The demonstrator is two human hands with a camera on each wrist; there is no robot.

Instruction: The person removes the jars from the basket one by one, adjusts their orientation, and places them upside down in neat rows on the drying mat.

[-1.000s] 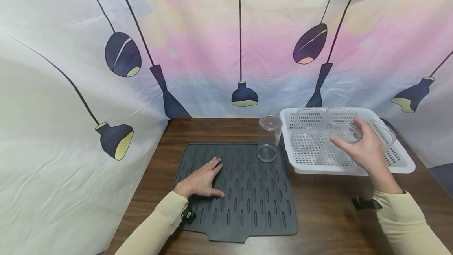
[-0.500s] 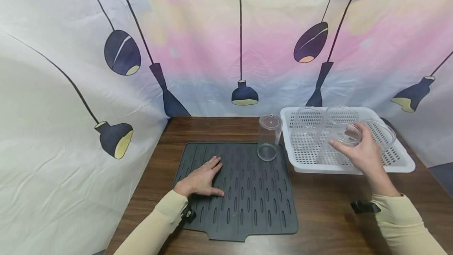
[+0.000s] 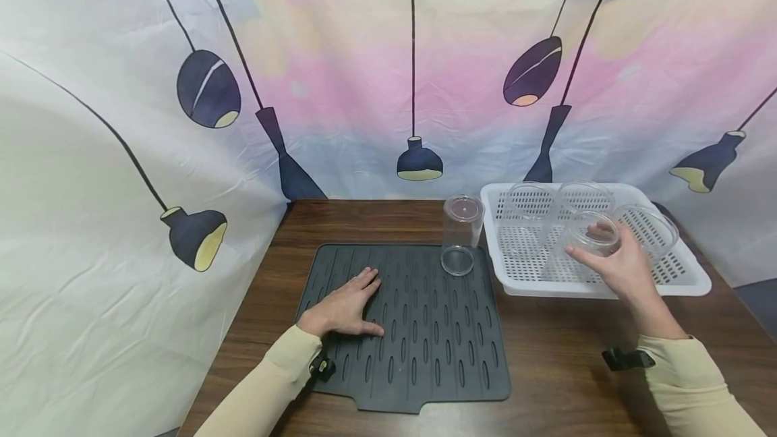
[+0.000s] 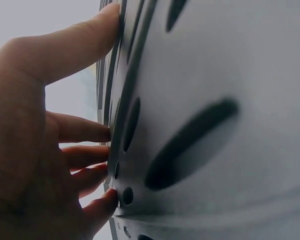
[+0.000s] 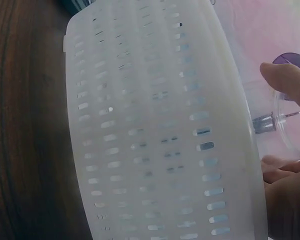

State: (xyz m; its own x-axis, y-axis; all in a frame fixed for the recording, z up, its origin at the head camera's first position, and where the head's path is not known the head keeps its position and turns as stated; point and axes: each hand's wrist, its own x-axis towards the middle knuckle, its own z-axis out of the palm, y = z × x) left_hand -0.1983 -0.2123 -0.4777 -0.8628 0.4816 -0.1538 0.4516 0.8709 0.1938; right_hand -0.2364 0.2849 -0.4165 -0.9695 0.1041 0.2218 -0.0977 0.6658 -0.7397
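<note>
My right hand (image 3: 631, 274) holds a clear cup (image 3: 584, 233) near its rim, over the white perforated basket (image 3: 555, 288). Its thumb lies on the near left side, and fingers show through the cup's wall. In the right wrist view, the thumb and curled fingers stand beside the cup's rim (image 5: 280, 127), beyond the basket wall (image 5: 155, 120). My left hand (image 3: 342, 309) rests, fingers spread, on the dark grey ridged drying mat (image 3: 437, 369). The left wrist view shows its fingertips touching the mat (image 4: 205, 60). Another clear cup (image 3: 463, 231) stands upside down at the mat's far right corner.
More clear cups stand in the basket: one at back left (image 3: 529, 199), one at back middle (image 3: 585, 195), one at right (image 3: 655, 231). The brown wooden table (image 3: 564, 369) ends at a hanging cloth (image 3: 364, 86) printed with lamps.
My right hand has closed in on the cup in the basket, its fingers coming down along the far side of the rim. The left hand stays in place on the mat.
</note>
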